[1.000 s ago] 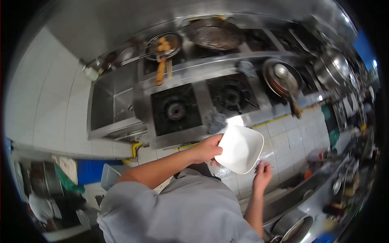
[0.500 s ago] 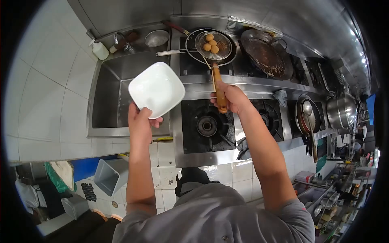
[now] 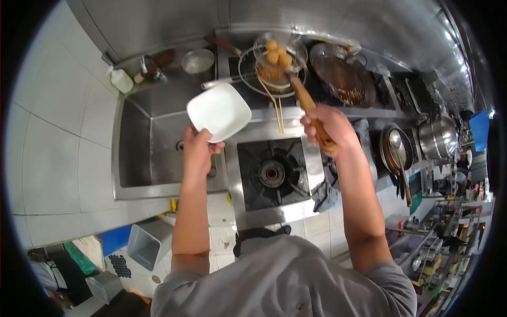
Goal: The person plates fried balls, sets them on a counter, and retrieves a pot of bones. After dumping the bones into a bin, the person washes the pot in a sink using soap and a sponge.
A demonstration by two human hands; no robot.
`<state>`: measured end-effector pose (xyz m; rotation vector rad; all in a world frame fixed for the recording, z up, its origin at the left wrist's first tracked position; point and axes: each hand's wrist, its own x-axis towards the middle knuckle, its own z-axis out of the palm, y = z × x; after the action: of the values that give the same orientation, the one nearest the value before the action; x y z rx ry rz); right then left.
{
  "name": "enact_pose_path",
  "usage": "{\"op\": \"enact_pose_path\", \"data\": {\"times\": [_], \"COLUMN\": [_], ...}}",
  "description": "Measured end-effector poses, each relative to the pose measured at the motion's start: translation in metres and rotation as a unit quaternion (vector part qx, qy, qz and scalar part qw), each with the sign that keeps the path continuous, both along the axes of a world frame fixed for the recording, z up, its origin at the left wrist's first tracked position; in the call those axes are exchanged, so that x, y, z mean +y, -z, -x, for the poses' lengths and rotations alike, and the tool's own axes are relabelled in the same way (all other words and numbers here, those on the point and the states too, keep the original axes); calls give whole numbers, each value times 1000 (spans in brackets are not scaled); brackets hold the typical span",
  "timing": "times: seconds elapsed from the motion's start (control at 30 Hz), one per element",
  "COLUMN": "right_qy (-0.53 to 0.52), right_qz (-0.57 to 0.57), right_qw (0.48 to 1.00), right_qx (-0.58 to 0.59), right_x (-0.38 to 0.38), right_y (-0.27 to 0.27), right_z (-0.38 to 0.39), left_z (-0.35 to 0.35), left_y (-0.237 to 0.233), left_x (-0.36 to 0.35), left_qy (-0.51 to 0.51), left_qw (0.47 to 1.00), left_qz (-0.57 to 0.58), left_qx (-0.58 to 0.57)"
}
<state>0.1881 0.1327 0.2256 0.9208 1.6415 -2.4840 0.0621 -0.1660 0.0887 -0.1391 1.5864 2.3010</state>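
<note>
My left hand point(image 3: 199, 150) grips the near edge of a white squarish bowl point(image 3: 219, 112), thumb on its inner side, over the sink's right edge. My right hand point(image 3: 327, 129) is wrapped round the wooden handle of a wire skimmer point(image 3: 303, 92). Several round golden-brown balls point(image 3: 277, 54) sit in the skimmer's mesh head, which is blurred. Below it, a metal strainer with brown crumbs point(image 3: 272, 76) rests over a pan point(image 3: 243, 74) on the back burner. A pair of chopsticks point(image 3: 278, 113) leans from there toward the front, apart from my hands.
A steel sink point(image 3: 134, 142) lies on the left, with a soap bottle point(image 3: 121, 81) and a metal bowl point(image 3: 198, 62) behind it. A front burner point(image 3: 272, 173) sits between my arms. A dark wok point(image 3: 343, 79) and stacked pans with a ladle point(image 3: 396, 145) stand on the right.
The skimmer with the balls has lifted up and away from the strainer, its handle now tilted rightward. The chopsticks stay behind. The white bowl has moved right, closer to the stove.
</note>
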Motion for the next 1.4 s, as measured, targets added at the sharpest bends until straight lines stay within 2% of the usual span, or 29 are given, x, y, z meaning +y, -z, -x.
{"op": "enact_pose_path", "data": {"times": [0.07, 0.17, 0.2, 0.47, 0.7, 0.8, 0.9, 1.07, 1.2, 1.27, 1.37, 1.4], "right_qy": [10, -17, -20, -82, -75, -67, -28, 16, 34, 28, 128, 142], "right_qz": [21, -75, -76, -251, -459, -419, -339, -126, -53, -14, -27, -135], "right_qw": [1000, 997, 997, 965, 885, 905, 940, 992, 998, 999, 990, 981], "right_qx": [-11, -27, -13, 2, 5, -8, 17, 25, 30, 43, 45, 6], "right_x": [-4, -2, -2, -18, -44, -42, -24, 19, 37, 42, 42, 40], "right_y": [-9, 1, 3, -27, -28, -36, -18, 52, 132, 159, 177, 176], "right_z": [2, 2, 0, -47, -61, -51, -33, 5, 23, 18, -17, -42], "left_z": [16, 35, 42, 102, 110, 106, 101, 83, 54, 38, 0, -16], "left_y": [-2, -9, -7, -6, -7, -3, 8, 4, -13, -25, -47, -57], "left_x": [12, 40, 52, 106, 135, 125, 111, 88, 78, 69, 67, 68], "left_qy": [9, 50, 31, 112, 51, 68, 75, 67, 91, 147, 207, 230], "left_qw": [1000, 999, 999, 993, 999, 997, 997, 997, 994, 986, 974, 968], "left_qz": [-6, -3, 5, 23, 7, 22, -7, 4, 23, 37, 53, 61], "left_qx": [0, 21, 18, 37, -2, 10, 19, 30, 54, 66, 77, 75]}}
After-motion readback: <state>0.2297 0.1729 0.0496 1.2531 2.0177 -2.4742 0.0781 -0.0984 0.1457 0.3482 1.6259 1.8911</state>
